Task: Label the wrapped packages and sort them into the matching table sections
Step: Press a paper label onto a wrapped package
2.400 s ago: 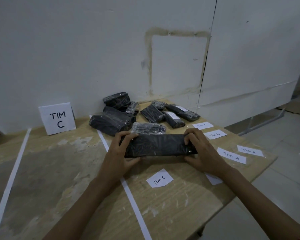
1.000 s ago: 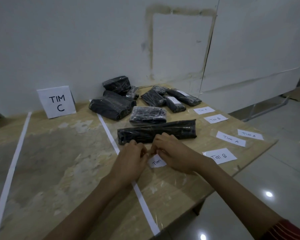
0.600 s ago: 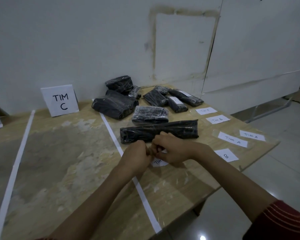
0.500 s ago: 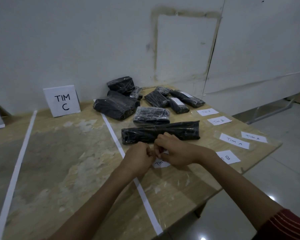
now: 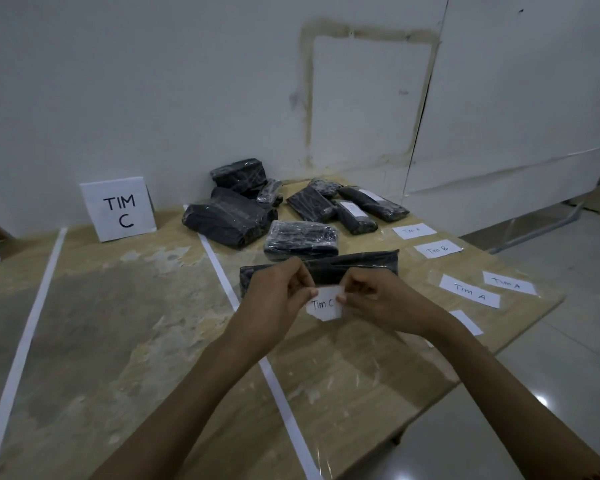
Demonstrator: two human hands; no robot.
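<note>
A "Tim C" label (image 5: 323, 304) is held just before a long black package (image 5: 361, 265) laid near the right edge of the table (image 5: 118, 323).

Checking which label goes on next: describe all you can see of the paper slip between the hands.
The slip is small white paper with a ragged lower edge, handwritten "Tim C" in dark ink. The left hand pinches its left edge, the right hand its right, just before the long black package.

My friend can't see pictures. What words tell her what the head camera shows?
The left hand and right hand pinch a white label reading "Tim C" in front of a long black wrapped package on a table. More wrapped packages lie behind, loose labels to the right, and a "TIM C" sign left of a tape line.
</note>
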